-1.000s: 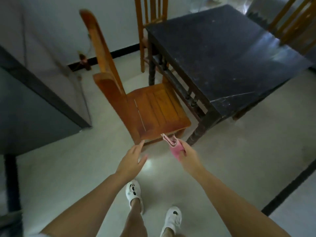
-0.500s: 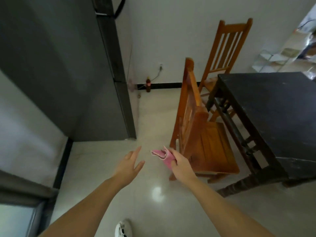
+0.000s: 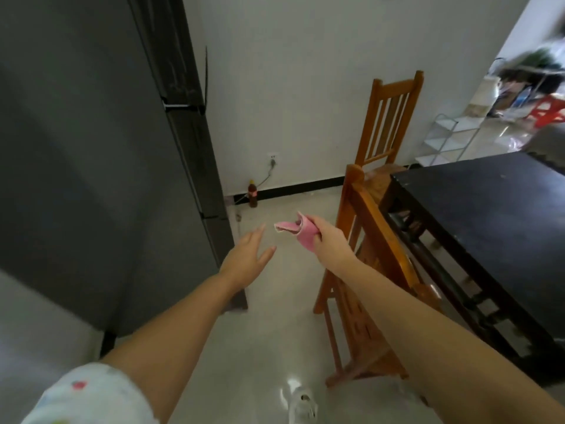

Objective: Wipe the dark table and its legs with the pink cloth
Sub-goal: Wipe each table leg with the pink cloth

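Right hand (image 3: 328, 241) is curled around the pink cloth (image 3: 298, 230) mid-frame, up in the air, nowhere near the dark counter (image 3: 489, 209) at the right edge. Left hand (image 3: 246, 260) is open, fingers spread, holding nothing. Wooden chair (image 3: 363, 264) sits between them and the counter.

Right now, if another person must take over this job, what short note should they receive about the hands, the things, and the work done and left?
Right hand: grips the folded pink cloth, held in the air, touching nothing.
Left hand: open, fingers spread, holding nothing.
Dark table: on the right, behind the near wooden chair; a second chair stands at its far end.
Done: cloth is in hand; whether any surface has been wiped cannot be told.
Left: the cloth is not on the table, so treat the tabletop and legs as still to wipe. The near chair probably needs moving first.
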The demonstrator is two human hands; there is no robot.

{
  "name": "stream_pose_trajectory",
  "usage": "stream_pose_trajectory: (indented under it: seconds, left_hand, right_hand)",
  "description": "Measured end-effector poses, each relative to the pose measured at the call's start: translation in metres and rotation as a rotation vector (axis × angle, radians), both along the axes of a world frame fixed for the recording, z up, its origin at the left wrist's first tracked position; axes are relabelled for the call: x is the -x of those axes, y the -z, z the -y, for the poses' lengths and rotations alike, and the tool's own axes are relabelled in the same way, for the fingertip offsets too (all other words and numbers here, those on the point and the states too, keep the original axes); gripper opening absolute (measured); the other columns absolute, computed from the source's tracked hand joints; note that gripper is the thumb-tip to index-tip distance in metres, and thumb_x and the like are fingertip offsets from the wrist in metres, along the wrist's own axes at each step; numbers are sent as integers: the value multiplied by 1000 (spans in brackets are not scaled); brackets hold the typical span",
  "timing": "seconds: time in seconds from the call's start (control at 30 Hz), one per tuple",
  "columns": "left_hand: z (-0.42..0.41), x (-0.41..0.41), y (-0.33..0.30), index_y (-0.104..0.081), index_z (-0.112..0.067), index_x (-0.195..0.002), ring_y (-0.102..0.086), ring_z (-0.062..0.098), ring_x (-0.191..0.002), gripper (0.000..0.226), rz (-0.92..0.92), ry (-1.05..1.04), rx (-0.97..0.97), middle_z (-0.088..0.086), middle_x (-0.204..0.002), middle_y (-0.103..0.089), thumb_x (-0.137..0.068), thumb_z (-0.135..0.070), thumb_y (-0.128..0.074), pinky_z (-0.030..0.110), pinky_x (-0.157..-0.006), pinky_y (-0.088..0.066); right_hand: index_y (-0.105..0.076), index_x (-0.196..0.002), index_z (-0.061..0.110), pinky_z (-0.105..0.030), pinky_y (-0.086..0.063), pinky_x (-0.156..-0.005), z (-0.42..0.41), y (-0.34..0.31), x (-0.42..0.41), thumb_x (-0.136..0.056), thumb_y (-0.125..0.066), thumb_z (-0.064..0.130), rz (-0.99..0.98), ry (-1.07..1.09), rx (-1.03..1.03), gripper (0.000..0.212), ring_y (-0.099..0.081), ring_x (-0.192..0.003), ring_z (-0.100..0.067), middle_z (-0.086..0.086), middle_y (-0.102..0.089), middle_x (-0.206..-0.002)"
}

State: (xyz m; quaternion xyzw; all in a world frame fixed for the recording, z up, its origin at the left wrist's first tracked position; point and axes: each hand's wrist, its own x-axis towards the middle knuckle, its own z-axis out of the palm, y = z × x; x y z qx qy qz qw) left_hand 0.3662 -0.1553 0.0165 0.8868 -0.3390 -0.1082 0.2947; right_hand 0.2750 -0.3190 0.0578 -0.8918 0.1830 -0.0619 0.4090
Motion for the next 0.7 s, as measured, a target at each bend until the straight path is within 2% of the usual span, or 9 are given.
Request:
stream_pose_trajectory:
  seconds: [0.07,0.2,0.37,0.43,0.53,0.7]
  left_hand:
    - [27,-34,-7,-14,-23,-146,-30,24,-133,62,36,6,6,9,-147,-30,-94,-41,-42,35,-105,-29]
    - [84,-105,-11,-17,-23,-146,-41,28,-121,62,144,7,-24,12,-136,-42,-93,-42,-43,41,-99,-38]
    - [160,-186,-18,-27,-14,-142,-46,27,-117,60,381,55,-137,12,-131,-48,-92,-43,-43,39,-96,-38]
    - [192,-208,-17,-28,-14,-142,-46,27,-116,59,403,99,-151,11,-129,-49,-92,-44,-42,40,-97,-37]
    - [240,-237,-9,-23,-18,-144,-37,23,-126,59,401,166,-184,6,-137,-43,-93,-44,-39,43,-106,-28]
    - [328,-288,9,-19,-23,-145,-29,20,-133,58,410,345,-224,2,-145,-34,-94,-44,-37,43,-111,-16]
  right_hand:
    - [-48,-132,12,-23,-38,-91,26,-10,-35,-96,-48,17,42,-6,65,36,-55,-113,-21,-8,-60,-122]
    - [-47,-134,11,-28,-36,-98,81,-31,-111,-95,-46,13,136,-26,152,39,-51,-119,-24,-10,-56,-130]
    - [-50,-130,8,-32,-38,-96,159,-63,-186,-95,-44,9,217,15,204,35,-55,-114,-27,-14,-60,-124]
    - [-49,-131,8,-31,-39,-96,192,-66,-203,-96,-44,11,173,67,212,35,-55,-115,-26,-13,-59,-123]
    - [-46,-133,11,-34,-40,-101,244,-57,-221,-95,-48,9,54,137,223,39,-53,-118,-24,-11,-58,-126]
    - [-45,-134,19,-40,-43,-102,326,-14,-243,-94,-49,10,-43,292,246,42,-53,-119,-21,-5,-55,-129]
